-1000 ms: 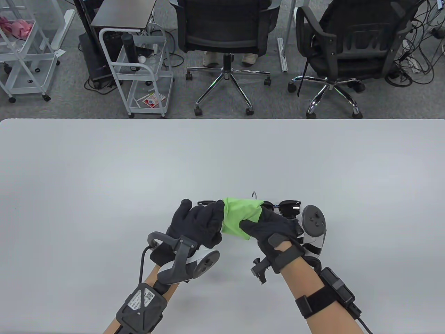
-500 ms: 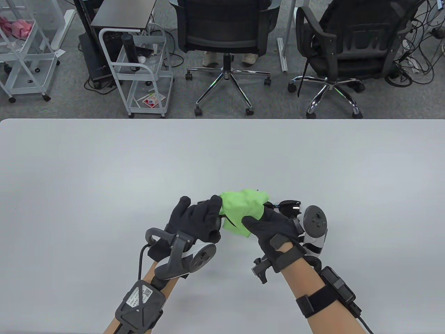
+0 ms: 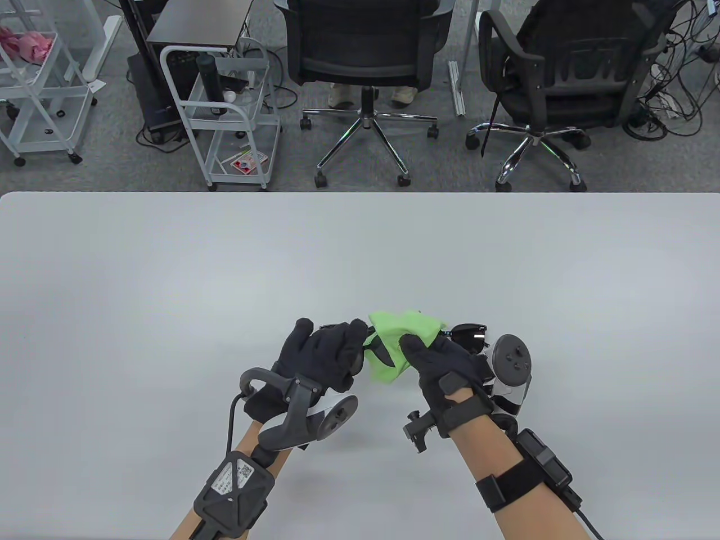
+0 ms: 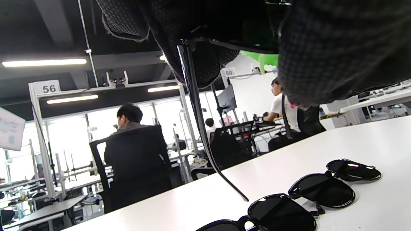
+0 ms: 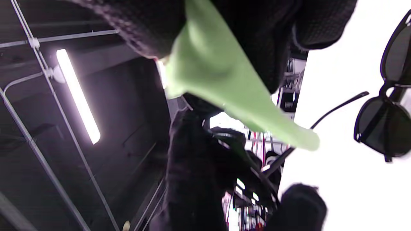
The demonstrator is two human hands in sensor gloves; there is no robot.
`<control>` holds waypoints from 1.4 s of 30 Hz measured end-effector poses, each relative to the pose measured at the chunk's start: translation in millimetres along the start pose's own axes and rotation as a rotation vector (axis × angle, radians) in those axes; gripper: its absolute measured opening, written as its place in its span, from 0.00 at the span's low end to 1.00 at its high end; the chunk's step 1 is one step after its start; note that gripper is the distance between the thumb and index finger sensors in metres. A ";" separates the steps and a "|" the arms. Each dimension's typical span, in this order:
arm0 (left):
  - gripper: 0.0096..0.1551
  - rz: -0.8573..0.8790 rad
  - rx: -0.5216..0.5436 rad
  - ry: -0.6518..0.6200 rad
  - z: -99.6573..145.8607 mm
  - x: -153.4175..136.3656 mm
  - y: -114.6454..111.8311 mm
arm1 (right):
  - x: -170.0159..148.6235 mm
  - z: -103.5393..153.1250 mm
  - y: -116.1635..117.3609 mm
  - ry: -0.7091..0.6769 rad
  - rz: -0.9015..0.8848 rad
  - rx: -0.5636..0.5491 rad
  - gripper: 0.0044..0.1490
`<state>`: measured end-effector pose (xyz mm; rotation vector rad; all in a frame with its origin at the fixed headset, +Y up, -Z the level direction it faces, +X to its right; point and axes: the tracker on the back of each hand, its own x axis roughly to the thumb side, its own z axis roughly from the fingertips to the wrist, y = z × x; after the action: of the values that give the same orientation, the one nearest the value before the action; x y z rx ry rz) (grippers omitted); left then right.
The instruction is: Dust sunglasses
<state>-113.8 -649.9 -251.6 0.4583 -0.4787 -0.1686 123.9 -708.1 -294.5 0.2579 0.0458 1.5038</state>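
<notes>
We are working at the near edge of the desk (image 3: 360, 247), dusting a pair of sunglasses (image 3: 376, 350) held just above it. Our left hand (image 3: 323, 357) is gripping the frame, its fingers (image 3: 353, 337) curling round one end, likely to steady it while the other hand wipes. Our right hand (image 3: 447, 368) is pinching a green cloth (image 3: 402, 332) and pressing it over the middle of the frame, so the soft fabric, not the glove, is meeting the lens. In the left wrist view one arm of the held pair is hanging open below the hand. Just behind our right hand, more sunglasses (image 3: 469, 336) are lying on the desk, seemingly waiting their turn. Beyond the desk's far edge, two office chairs (image 3: 365, 50) and a white cart (image 3: 225, 112) are standing on the carpet.
</notes>
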 end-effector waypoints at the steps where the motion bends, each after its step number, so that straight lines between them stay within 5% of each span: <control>1: 0.60 0.020 -0.002 0.006 0.6 -2.0 -0.4 | -1.2 -1.1 0.6 0.011 -0.016 0.042 0.28; 3: 0.60 0.026 0.004 -0.011 2.1 -3.4 -0.6 | -4.7 -0.1 3.1 0.038 -0.073 0.102 0.30; 10: 0.60 0.022 0.013 -0.057 1.8 7.6 2.6 | -3.4 5.7 1.9 0.036 0.094 -0.144 0.24; 14: 0.59 0.028 0.016 -0.054 1.5 7.8 4.3 | -4.3 2.8 -2.8 0.038 0.028 -0.092 0.26; 18: 0.59 0.017 0.011 -0.053 3.0 5.2 2.1 | -9.5 -1.5 -3.4 0.070 -0.091 0.105 0.28; 26: 0.59 0.004 0.003 -0.056 2.0 8.7 1.1 | -4.9 0.1 -2.2 0.042 0.130 -0.090 0.24; 35: 0.59 -0.020 -0.017 -0.065 3.5 8.3 -1.6 | -15.0 -2.9 -6.1 0.119 -0.047 0.120 0.28; 42: 0.59 -0.013 -0.009 -0.067 2.9 9.3 -0.8 | -4.0 -0.9 -4.6 0.052 0.167 -0.035 0.24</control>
<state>-107.1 -654.1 -245.9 0.4480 -0.5407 -0.1993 127.9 -712.1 -296.8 0.1986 0.0404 1.6758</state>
